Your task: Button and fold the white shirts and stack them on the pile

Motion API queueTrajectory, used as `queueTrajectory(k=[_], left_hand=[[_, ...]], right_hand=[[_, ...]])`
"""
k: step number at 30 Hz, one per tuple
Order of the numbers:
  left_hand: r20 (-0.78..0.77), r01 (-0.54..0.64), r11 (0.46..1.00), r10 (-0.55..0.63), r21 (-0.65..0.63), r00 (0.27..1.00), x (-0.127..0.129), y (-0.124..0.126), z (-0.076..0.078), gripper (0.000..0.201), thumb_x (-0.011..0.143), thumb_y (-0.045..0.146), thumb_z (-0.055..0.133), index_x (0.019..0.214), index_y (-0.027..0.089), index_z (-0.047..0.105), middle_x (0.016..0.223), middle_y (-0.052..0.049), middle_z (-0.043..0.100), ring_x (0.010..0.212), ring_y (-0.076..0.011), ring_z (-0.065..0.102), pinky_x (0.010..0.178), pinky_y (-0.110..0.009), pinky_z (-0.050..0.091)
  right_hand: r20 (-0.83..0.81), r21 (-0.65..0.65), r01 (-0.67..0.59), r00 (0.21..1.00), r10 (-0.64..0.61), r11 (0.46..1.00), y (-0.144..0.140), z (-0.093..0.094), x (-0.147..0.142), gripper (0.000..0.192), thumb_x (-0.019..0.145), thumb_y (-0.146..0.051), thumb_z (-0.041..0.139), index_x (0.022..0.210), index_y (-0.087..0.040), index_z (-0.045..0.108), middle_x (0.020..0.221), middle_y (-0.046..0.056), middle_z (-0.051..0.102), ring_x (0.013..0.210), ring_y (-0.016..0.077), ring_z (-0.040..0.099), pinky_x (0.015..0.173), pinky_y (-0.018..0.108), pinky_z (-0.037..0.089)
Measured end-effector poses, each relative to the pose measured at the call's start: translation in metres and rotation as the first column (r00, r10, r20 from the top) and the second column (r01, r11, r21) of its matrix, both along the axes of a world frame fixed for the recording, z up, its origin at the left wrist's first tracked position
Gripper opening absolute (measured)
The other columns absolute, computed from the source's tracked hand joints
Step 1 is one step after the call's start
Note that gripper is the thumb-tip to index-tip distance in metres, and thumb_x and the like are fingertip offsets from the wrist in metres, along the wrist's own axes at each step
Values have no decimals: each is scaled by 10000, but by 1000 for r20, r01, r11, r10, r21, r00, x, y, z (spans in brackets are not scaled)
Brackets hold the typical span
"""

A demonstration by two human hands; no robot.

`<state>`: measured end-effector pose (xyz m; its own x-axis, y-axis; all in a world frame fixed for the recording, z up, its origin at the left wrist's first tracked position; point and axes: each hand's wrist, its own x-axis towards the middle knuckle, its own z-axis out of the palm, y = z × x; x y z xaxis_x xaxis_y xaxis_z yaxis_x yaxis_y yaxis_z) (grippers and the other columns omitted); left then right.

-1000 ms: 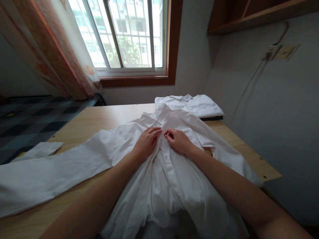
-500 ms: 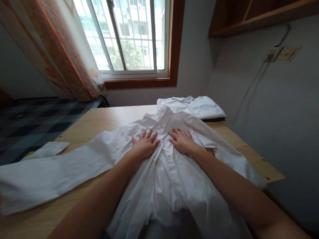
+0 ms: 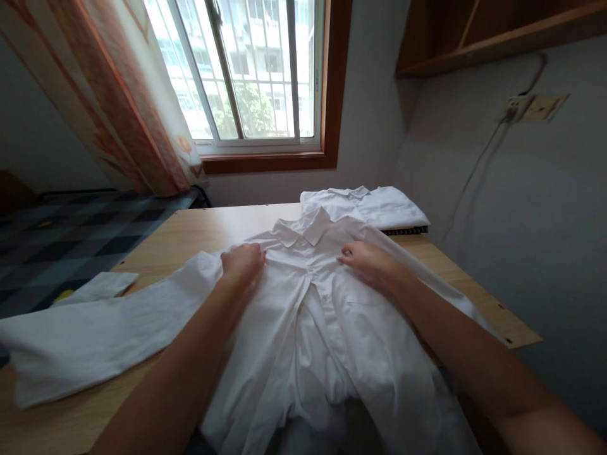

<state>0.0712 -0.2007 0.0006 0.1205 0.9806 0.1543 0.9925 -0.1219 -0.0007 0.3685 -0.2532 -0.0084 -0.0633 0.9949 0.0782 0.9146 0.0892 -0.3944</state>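
Observation:
A white button-up shirt (image 3: pixel 303 303) lies front up across a wooden table, its collar pointing at the window and its lower part hanging over the near edge. One sleeve stretches out to the left. My left hand (image 3: pixel 243 262) is closed on the cloth near the shirt's left-side shoulder, fingers curled under and partly hidden. On the opposite side of the chest, my right hand (image 3: pixel 367 258) has its fingers curled in at the cloth, thumb and forefinger close together. Creases run down the front from below the collar.
Folded white shirts (image 3: pixel 365 208) rest on a dark-edged item at the table's (image 3: pixel 208 221) far right corner. Left of the table is a bed with a checked cover (image 3: pixel 95 227). A wall socket (image 3: pixel 531 107) with a cord is on the right, below a wooden shelf (image 3: pixel 474 50).
My hands have moved apart from the middle of the shirt's chest toward its sides. Their fingers were spread flat and are now curled in. The front looks drawn a little wider.

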Motion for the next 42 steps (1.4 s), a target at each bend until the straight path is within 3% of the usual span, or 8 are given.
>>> queueTrajectory(k=[3, 8, 14, 18, 28, 32, 38, 42], left_hand=[[-35, 221, 968, -218, 122, 975, 12, 14, 8, 358, 900, 320, 447, 1136, 168, 670, 1300, -161, 605, 1186, -322, 558, 970, -438, 454], [70, 547, 836, -549, 47, 833, 36, 54, 10, 467, 903, 251, 428, 1354, 174, 526, 1468, -114, 471, 1311, -224, 477, 1100, -349, 360], [41, 444, 885, -443, -143, 896, 56, 81, 20, 396, 789, 186, 538, 1166, 202, 659, 1107, -79, 704, 931, -199, 647, 806, -262, 472], [27, 377, 908, -379, -185, 925, 57, 90, 35, 179, 758, 248, 591, 828, 165, 733, 763, -52, 705, 661, -167, 601, 628, -242, 416], [85, 208, 928, -245, 310, 966, 69, 89, 79, 305, 895, 256, 464, 991, 109, 713, 1104, -147, 637, 955, -256, 639, 843, -319, 473], [169, 97, 931, -165, 353, 972, 77, 96, 69, 331, 937, 221, 419, 1100, 64, 661, 1195, -188, 601, 1001, -277, 641, 887, -354, 485], [256, 67, 953, -146, 295, 956, 74, 121, 28, 321, 929, 138, 390, 1130, 44, 622, 1284, -236, 549, 1085, -288, 621, 937, -367, 487], [259, 173, 950, -242, 262, 935, 64, 131, 0, 445, 888, 90, 398, 1318, 73, 513, 1373, -215, 503, 1131, -271, 614, 964, -357, 489]], right_hand=[[69, 87, 76, 994, -82, 993, 19, 15, 3, 243, 870, -298, 594, 1026, -158, 716, 1041, 142, 708, 951, 271, 654, 828, 332, 468], [24, 271, 118, 991, -129, 955, 60, 18, -10, 421, 829, -199, 640, 1235, -100, 597, 1336, 219, 523, 1131, 296, 589, 940, 333, 447], [-170, 152, 128, 980, -101, 980, 97, 0, -23, 182, 872, -236, 568, 962, -125, 682, 897, 111, 692, 798, 191, 646, 747, 274, 477], [-276, 213, 85, 961, -24, 973, 107, 4, -17, 244, 885, -258, 517, 695, -167, 640, 638, 30, 621, 641, 155, 567, 648, 251, 425], [-180, 583, 134, 983, -33, 801, 143, 59, -5, 249, 943, -314, 500, 724, -204, 542, 861, 48, 577, 837, 171, 525, 815, 247, 415], [-138, 628, 129, 989, -53, 767, 157, 52, -16, 234, 977, -294, 444, 814, -192, 578, 978, 96, 587, 995, 197, 528, 933, 266, 401], [-51, 485, 54, 998, -33, 873, 175, 13, -27, 245, 958, -212, 425, 1063, -134, 633, 1223, 150, 563, 1122, 215, 540, 1001, 293, 405], [5, 383, -11, 1000, 10, 924, 181, -11, -22, 516, 864, -71, 449, 1380, -87, 460, 1436, 163, 463, 1323, 214, 432, 1100, 310, 345]])
